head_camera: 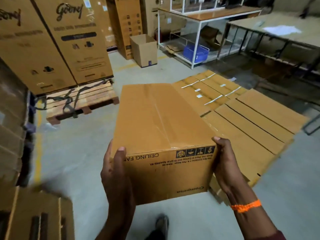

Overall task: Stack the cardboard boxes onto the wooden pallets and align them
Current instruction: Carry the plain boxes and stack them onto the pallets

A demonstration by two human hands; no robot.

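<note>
Both hands hold a long cardboard box (162,135) by its near end, lifted off the grey floor (83,153) in the middle of the view. The left hand (116,172) grips the near left corner, palm flat on the side and thumb lying up the printed end face to the top edge. The right hand (225,163) clamps the near right corner, its thumb hooked over the top edge. The fingers of both hands are hidden behind the box. An orange thread (245,206) circles the right wrist. The box's end face reads "CEILING FAN" upside down, and clear tape runs along its top seam.

Just right of the held box, a low layer of flat boxes (251,122) lies side by side, long edges touching, and some at the far end carry white straps. What they rest on is hidden.

To the far left stands a wooden pallet (81,101) with dark straps (69,101) draped over its bare near part. Tall printed cartons (52,40) stand upright on its far part. An open-topped box (144,49) sits on the floor beyond. Further right, a white-framed desk (207,14) has a blue crate (195,51) on its lower shelf. A dark shoe (161,224) shows on the floor below the held box, and blurred cartons (39,219) fill the near left corner.
</note>
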